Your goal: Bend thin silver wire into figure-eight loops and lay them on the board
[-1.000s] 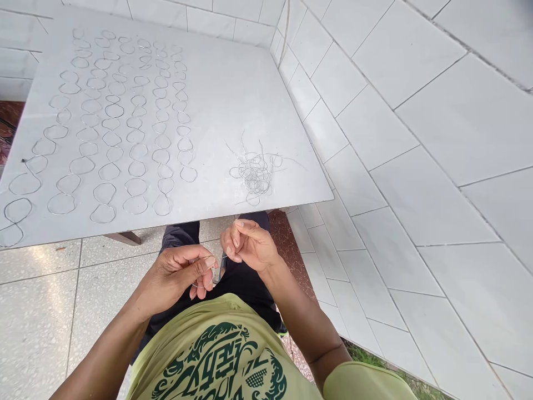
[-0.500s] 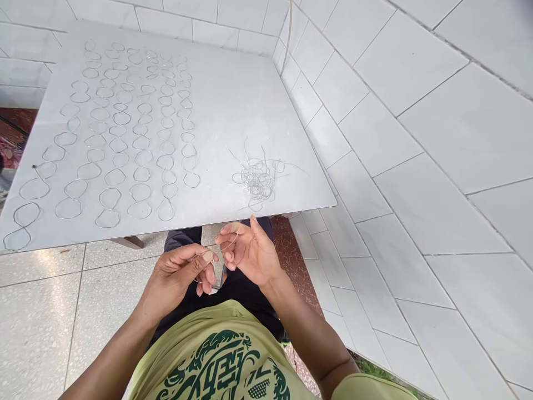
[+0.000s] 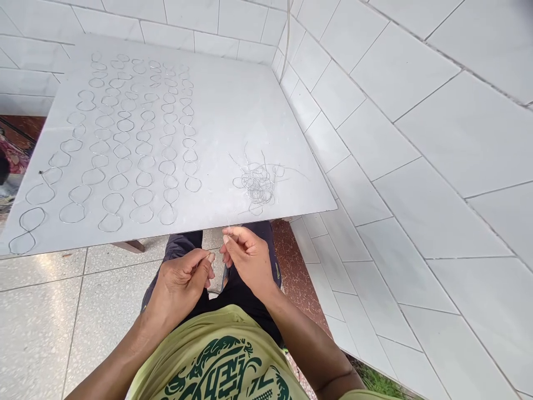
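Observation:
Just below the table's front edge, my left hand (image 3: 185, 276) pinches a thin, pale wire (image 3: 229, 224) between thumb and index finger. To its right, my right hand (image 3: 247, 258) grips the same wire in a pinch, with a short end sticking up above the fingertips. Most of the wire is hidden by my fingers. On the table beyond the right hand lies a tangled pile of wire pieces (image 3: 259, 186), some with loose ends spread out. Farther left, wire figure-eights (image 3: 111, 212) lie in several rows.
The white table (image 3: 233, 100) stands against tiled walls (image 3: 366, 166) at the back and right. A cable (image 3: 287, 41) runs down the corner. Below are a speckled floor (image 3: 37, 322) and a table leg (image 3: 128, 245). Dark items (image 3: 8, 161) show at far left.
My right hand has closed from spread fingers into a pinch on the wire and turned over. My left hand keeps its pinch. The view has shifted slightly.

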The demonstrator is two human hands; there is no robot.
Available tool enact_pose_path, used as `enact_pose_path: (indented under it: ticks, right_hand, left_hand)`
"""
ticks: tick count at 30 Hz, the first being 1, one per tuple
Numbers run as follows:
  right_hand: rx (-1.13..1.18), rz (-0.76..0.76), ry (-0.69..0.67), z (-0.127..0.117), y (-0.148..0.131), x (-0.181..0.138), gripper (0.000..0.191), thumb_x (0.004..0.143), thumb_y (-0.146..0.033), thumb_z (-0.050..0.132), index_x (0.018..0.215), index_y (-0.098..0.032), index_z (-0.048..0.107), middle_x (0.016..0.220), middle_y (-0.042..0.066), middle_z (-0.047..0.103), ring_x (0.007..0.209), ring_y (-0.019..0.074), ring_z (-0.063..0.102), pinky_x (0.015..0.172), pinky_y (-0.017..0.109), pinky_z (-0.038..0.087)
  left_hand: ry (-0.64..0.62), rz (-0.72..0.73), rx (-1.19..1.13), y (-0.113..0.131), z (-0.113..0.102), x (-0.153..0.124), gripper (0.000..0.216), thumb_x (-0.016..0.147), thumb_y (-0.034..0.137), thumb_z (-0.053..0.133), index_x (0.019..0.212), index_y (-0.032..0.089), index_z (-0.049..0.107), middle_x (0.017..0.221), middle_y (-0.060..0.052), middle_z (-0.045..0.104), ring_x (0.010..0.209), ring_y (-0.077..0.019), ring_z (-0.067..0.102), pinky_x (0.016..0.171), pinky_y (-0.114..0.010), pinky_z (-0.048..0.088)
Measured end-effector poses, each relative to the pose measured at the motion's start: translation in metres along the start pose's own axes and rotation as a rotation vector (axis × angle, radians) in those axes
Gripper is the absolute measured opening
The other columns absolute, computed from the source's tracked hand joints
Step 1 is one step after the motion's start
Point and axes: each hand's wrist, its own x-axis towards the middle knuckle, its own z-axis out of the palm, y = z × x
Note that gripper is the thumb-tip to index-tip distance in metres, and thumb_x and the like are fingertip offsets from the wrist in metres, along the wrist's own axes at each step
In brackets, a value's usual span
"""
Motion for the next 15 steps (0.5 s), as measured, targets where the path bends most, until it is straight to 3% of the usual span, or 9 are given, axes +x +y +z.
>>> enact_pose_path:
  ticks: [3,7,15]
  right_hand:
    - [-0.216,-0.129,0.047,0.0012,0.0004,0.0007,0.016,0.098,-0.033,0.062,0.104,-0.023,0.072,0.073,-0.001,0.068,0.056,0.0133,0.057,0.055,0.027,0.047]
    - [-0.486,-0.281,0.089,0.0013,0.0,0.0012,0.017,0.097,-0.024,0.058,0.1,-0.023,0.075,0.072,-0.001,0.064,0.058,0.0134,0.051,0.062,0.029,0.045]
    - [-0.504,-0.35,0.052,0.0051,-0.0016,0.0019,0.033,0.1,-0.021,0.051,0.121,-0.023,0.076,0.102,0.01,0.078,0.09,0.0237,0.07,0.086,0.037,0.055]
  left_hand:
    - [0.004,0.072,0.073,0.0013,0.0028,-0.0009,0.028,0.102,0.03,0.057,0.077,0.021,0.067,0.067,0.002,0.069,0.057,-0.012,0.063,0.058,-0.022,0.049]
    - [-0.02,0.058,0.066,0.003,0.0032,-0.0002,0.032,0.101,0.028,0.057,0.071,0.021,0.066,0.061,0.002,0.068,0.052,-0.0115,0.063,0.053,-0.021,0.047]
    - [-0.103,-0.073,-0.103,-0.002,0.0006,0.0005,0.037,0.102,0.036,0.058,0.07,0.021,0.069,0.056,0.001,0.066,0.048,-0.0118,0.062,0.049,-0.02,0.049]
